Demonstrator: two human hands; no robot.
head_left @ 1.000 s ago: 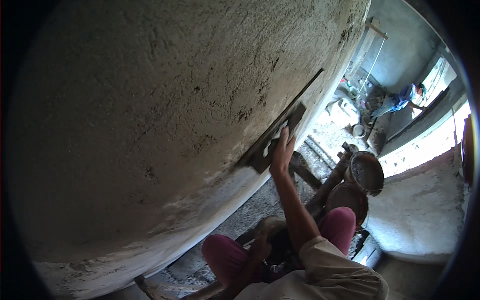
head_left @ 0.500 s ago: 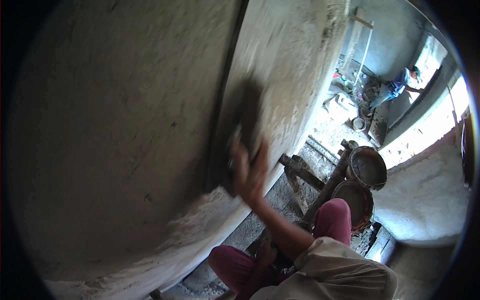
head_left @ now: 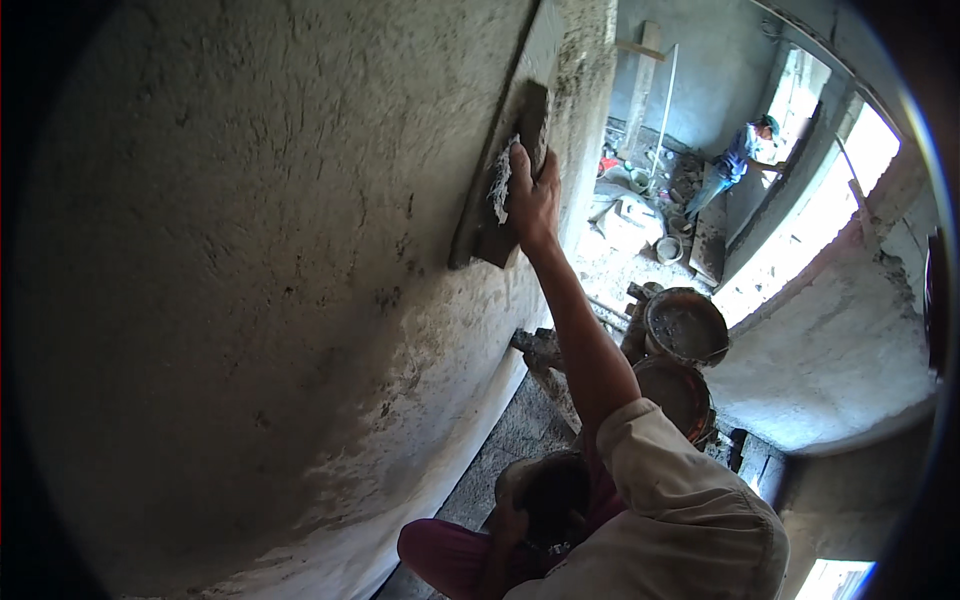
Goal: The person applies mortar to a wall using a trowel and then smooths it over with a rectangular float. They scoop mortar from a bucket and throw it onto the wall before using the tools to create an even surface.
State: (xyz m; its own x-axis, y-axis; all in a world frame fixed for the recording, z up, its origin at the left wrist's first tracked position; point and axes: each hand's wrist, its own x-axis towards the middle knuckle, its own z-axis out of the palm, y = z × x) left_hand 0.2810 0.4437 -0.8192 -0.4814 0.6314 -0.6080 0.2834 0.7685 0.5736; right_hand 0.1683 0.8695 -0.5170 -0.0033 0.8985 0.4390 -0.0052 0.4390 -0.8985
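My right hand point(head_left: 536, 205) is closed round the back of a long plastering float point(head_left: 537, 112) lying against the wall. A frayed whitish scrap point(head_left: 502, 182) hangs at the float's grip, beside my thumb. Wet grey plaster covers the wall point(head_left: 300, 250), rougher and lighter towards its lower edge. Low down by my knee, my left hand point(head_left: 509, 522) grips the edge of a dark round bowl point(head_left: 553, 500). Shadow and my right arm partly hide this bowl, and its contents are hard to make out.
Two round tubs of grey mix, one farther point(head_left: 687, 325) and one nearer point(head_left: 672, 395), stand right of my arm. A wooden support point(head_left: 540, 350) juts out below the wall. Beyond, a co-worker point(head_left: 740, 155) leans at a window opening, near a pale bucket point(head_left: 669, 250).
My right hand has slid the float upward along the wall, and my arm is now stretched farther out. The view has shifted too. My left hand stays low at the dark bowl.
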